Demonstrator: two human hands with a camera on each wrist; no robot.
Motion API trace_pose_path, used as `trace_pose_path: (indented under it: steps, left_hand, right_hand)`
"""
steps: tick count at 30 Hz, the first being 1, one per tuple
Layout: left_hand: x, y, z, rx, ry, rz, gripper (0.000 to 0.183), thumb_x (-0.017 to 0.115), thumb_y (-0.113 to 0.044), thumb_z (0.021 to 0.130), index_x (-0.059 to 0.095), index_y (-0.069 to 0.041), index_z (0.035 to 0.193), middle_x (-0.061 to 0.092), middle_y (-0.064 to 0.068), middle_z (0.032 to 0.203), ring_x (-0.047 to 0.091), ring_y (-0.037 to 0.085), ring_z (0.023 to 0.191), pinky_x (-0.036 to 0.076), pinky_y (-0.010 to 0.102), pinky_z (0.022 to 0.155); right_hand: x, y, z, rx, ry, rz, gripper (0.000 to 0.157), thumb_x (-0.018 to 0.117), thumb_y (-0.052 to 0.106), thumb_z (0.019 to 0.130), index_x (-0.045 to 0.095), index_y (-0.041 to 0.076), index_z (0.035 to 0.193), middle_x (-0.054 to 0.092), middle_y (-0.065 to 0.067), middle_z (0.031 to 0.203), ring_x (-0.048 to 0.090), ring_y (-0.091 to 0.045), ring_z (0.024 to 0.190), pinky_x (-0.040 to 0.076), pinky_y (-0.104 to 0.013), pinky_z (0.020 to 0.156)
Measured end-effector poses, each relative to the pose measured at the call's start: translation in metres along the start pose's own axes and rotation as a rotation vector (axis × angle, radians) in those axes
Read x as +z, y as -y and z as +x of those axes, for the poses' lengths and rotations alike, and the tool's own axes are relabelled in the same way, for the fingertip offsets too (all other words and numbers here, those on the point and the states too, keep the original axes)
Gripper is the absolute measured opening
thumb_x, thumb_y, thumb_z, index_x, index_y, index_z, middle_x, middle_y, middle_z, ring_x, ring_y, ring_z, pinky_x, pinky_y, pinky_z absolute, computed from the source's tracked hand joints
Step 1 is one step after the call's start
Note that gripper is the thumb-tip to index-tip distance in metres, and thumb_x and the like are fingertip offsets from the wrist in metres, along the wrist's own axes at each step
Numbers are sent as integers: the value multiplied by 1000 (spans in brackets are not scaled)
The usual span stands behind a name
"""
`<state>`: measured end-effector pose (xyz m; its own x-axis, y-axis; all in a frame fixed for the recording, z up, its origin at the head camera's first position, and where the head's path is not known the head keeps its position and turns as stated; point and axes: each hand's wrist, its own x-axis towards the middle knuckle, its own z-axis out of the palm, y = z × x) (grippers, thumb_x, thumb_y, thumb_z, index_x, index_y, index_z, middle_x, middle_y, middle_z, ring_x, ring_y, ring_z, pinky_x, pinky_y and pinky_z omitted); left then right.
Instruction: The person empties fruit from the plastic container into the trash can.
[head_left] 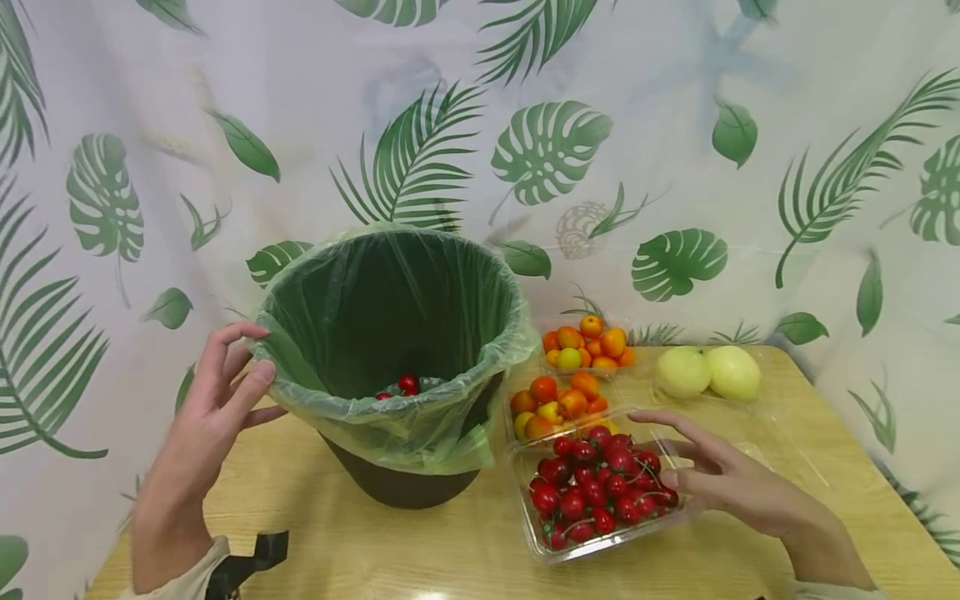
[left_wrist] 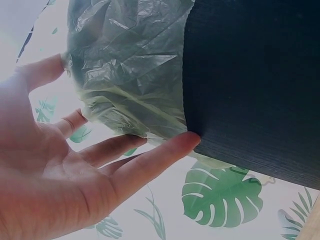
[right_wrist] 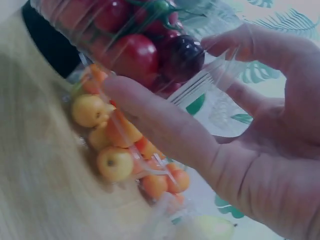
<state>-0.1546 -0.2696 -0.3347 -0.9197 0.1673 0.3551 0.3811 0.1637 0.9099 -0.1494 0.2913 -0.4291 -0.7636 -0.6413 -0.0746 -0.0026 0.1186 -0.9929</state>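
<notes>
A black trash bin (head_left: 408, 487) lined with a thin green plastic bag (head_left: 442, 433) stands at centre left, and a few red cherries (head_left: 408, 382) show inside it. My left hand (head_left: 217, 392) touches the bin's left rim. In the left wrist view its fingers (left_wrist: 155, 165) are spread, with fingertips against the bag and the bin's side. My right hand (head_left: 738, 483) grips the right side of a clear plastic container (head_left: 543, 550) heaped with red cherries (head_left: 600, 483). In the right wrist view the thumb (right_wrist: 160, 120) lies along the container's wall and the other fingers are at its edge.
Behind the cherries are two clear containers of small orange-yellow fruits (head_left: 558, 404), one behind the other. Two pale green round fruits (head_left: 708, 372) sit in clear packaging at the back right. A leaf-patterned curtain (head_left: 570, 150) hangs behind the wooden table (head_left: 360, 550).
</notes>
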Motion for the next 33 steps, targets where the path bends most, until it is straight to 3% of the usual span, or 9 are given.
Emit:
trace_pose_path:
  steps: [3,6,8,11,14,18,26,30,33]
  left_hand:
    - [2,1,-1,-1,12,2,38,45,-9,110,35,-15,146,36,17,147,57,19,121,59,30,81]
    - [3,2,-1,-3,12,2,38,45,-9,110,34,-15,146,32,17,152,53,19,127,58,29,81]
    - [4,3,-2,-6,13,1,38,45,-9,110,34,-14,146,30,19,154,51,21,131,58,29,82]
    - [4,3,-2,-9,15,12,38,45,-10,110,34,-14,147,27,19,157,45,24,136,58,29,82]
    - [3,2,0,-8,15,28,39,45,-11,110,33,-14,147,27,18,156,45,25,136,58,29,82]
    - [1,2,0,-8,11,41,39,45,-12,110,33,-15,147,29,19,154,49,21,131,58,29,82]
    - [0,1,-1,-13,-6,63,38,45,-14,110,33,-15,147,30,18,155,49,21,129,58,29,82]
    - [0,1,-1,-16,-11,68,38,45,-15,110,34,-16,146,30,18,155,50,23,130,58,29,82]
    - [0,0,-1,-19,-11,60,38,45,-15,110,34,-16,146,31,18,155,49,26,131,58,29,82]
  right_hand:
    - [-5,1,-8,-53,-44,93,64,38,-2,108,15,16,165,35,-2,159,49,-9,135,54,-63,87]
    - [-11,5,-15,-102,-91,168,64,34,-3,109,12,17,165,18,-5,165,46,-3,135,50,-70,82]
    - [-16,10,-19,-124,-131,177,64,32,-4,109,11,18,166,10,-4,165,43,1,136,50,-70,83]
    - [-24,18,-23,-157,-177,170,65,30,-6,109,11,20,166,25,-10,152,45,2,133,51,-68,84]
    - [-31,28,-25,-210,-228,165,64,28,-6,109,13,20,165,24,-3,149,53,-6,128,54,-66,82]
    - [-36,43,-23,-261,-300,159,61,27,-3,110,15,20,165,-5,2,159,62,-16,123,58,-59,79]
    - [-38,70,-19,-337,-365,234,58,26,-2,111,18,20,164,31,-8,134,64,-17,104,59,-55,78]
    - [-40,86,-15,-346,-392,248,56,27,1,112,20,21,163,41,-8,120,64,-18,99,60,-53,76]
    - [-41,98,-11,-338,-422,215,56,30,2,112,21,23,163,39,-7,124,61,-16,102,61,-51,75]
